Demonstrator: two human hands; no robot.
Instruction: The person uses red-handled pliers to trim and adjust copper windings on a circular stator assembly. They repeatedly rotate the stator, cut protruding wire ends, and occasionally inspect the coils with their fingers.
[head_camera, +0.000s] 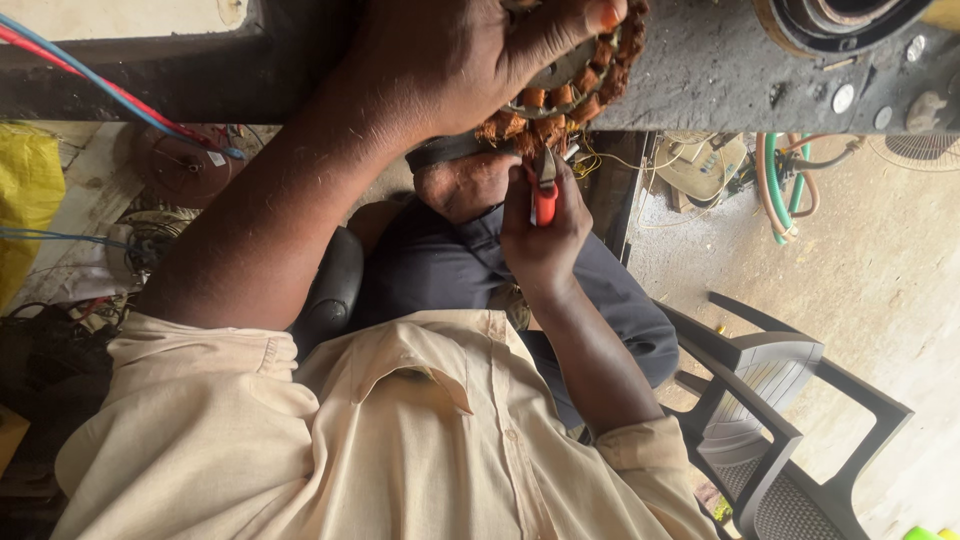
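My left hand (450, 60) grips a round motor stator (570, 95) wound with copper coils, pressing it against the edge of a grey bench (720, 70). The thumb lies over its upper rim. Just below it, my right hand (540, 245) is closed on small red-handled cutters (545, 195). Their jaws point up at the coils on the stator's lower edge. My knee in dark trousers (450, 260) lies under both hands, and my cream shirt (400, 440) fills the bottom of the view.
A dark plastic chair (770, 400) stands at the right on the concrete floor. Green hoses (780, 185) and loose wires hang under the bench. Red and blue cables (90, 80) run at the upper left, near a yellow bag (25, 200). Ring-shaped parts (840, 20) sit at the top right.
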